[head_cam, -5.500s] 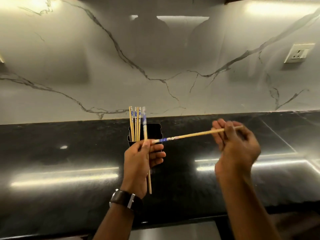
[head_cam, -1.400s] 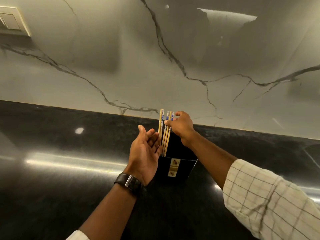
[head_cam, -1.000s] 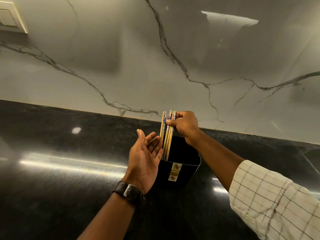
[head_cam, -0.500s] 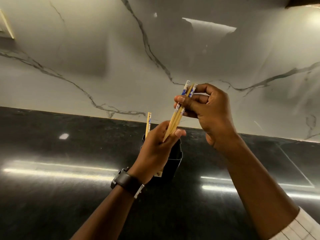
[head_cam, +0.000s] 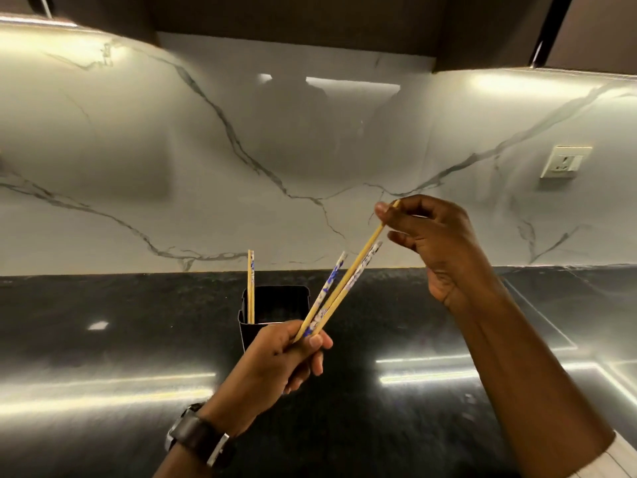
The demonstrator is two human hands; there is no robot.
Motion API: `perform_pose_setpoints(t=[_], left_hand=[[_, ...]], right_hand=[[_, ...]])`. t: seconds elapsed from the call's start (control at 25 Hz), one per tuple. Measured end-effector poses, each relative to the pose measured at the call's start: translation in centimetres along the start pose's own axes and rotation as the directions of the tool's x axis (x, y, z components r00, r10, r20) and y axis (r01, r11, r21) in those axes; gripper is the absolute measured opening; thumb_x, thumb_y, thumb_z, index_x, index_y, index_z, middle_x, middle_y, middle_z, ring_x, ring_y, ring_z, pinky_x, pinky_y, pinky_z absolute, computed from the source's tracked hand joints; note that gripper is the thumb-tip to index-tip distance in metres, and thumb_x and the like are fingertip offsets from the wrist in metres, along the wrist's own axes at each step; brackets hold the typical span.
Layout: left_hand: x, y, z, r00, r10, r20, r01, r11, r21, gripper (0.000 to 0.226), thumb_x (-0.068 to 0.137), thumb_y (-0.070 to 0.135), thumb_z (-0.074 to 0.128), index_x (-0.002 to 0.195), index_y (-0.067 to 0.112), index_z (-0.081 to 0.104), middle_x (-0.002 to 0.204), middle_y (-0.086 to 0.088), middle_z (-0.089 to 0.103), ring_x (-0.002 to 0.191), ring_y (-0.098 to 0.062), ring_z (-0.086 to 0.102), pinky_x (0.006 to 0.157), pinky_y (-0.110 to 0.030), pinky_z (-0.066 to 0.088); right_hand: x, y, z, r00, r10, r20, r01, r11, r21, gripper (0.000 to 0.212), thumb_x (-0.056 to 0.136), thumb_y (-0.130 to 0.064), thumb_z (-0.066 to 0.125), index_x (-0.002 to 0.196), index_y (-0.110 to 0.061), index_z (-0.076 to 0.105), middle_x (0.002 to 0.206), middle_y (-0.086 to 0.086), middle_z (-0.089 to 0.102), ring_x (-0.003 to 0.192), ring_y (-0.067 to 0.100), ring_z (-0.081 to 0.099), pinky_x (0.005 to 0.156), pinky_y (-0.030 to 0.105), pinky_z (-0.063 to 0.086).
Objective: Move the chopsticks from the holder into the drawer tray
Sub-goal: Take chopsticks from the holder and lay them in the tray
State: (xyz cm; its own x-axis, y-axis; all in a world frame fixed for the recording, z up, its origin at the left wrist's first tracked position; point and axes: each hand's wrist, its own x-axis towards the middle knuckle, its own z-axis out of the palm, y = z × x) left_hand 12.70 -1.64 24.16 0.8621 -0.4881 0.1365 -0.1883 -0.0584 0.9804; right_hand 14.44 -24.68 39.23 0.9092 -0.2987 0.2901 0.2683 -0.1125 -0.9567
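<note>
A black holder stands far on the dark table against a marble wall, a socket to the right. The left hand grips a fan of chopsticks by their lower ends; the right hand pinches one stick's top. Half a second ago both hands clasped one tight bundle; now they are apart. One chopstick remains in the holder. The holder's front is hidden behind the left hand.

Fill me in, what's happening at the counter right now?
A person is emptying a black holder of chopsticks. The left hand grips a fan of chopsticks at their lower ends, while the right hand pinches the top of one. One chopstick stands in the holder. No drawer tray is in view.
</note>
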Motion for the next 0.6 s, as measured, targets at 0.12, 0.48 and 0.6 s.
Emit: perform_pose_setpoints(t=[0.12,0.48,0.6], left_hand=[[-1.4,0.1,0.6,0.994,-0.066,-0.083,0.062,0.997,-0.046,0.024,0.102,0.021,0.051,0.093,0.023,0.073,0.074,-0.007,0.072,0.047,-0.012,0.053,0.042,-0.022,0.042],[-1.6,3.3,6.0,0.880,-0.374,-0.293,-0.026,0.579,-0.815,0.030,0.105,0.017,0.045,0.120,-0.004,0.061,0.108,-0.027,0.076,0.100,-0.039,0.075,0.078,-0.043,0.064],[-2.4,3.1,6.2,0.865,-0.390,-0.317,-0.030,0.590,-0.807,0.028,0.104,0.017,0.049,0.119,-0.002,0.063,0.100,-0.021,0.078,0.088,-0.035,0.077,0.068,-0.040,0.064]], right_hand=[[-1.4,-1.5,-2.4,0.973,-0.070,-0.221,0.130,0.954,0.270,0.013,0.081,-0.022,0.082,0.081,-0.015,0.071,0.084,0.007,0.074,0.080,0.020,0.073,0.071,0.032,0.060],[-18.2,9.1,5.3,0.853,0.240,-0.464,-0.062,0.928,0.367,0.017,0.069,0.000,0.087,0.077,-0.009,0.075,0.073,0.009,0.078,0.078,0.027,0.077,0.067,0.029,0.061],[-22.5,11.4,6.4,0.842,0.334,-0.424,-0.282,0.942,0.183,0.020,0.064,-0.003,0.092,0.065,-0.013,0.075,0.061,-0.003,0.076,0.057,0.008,0.073,0.057,0.014,0.056]])
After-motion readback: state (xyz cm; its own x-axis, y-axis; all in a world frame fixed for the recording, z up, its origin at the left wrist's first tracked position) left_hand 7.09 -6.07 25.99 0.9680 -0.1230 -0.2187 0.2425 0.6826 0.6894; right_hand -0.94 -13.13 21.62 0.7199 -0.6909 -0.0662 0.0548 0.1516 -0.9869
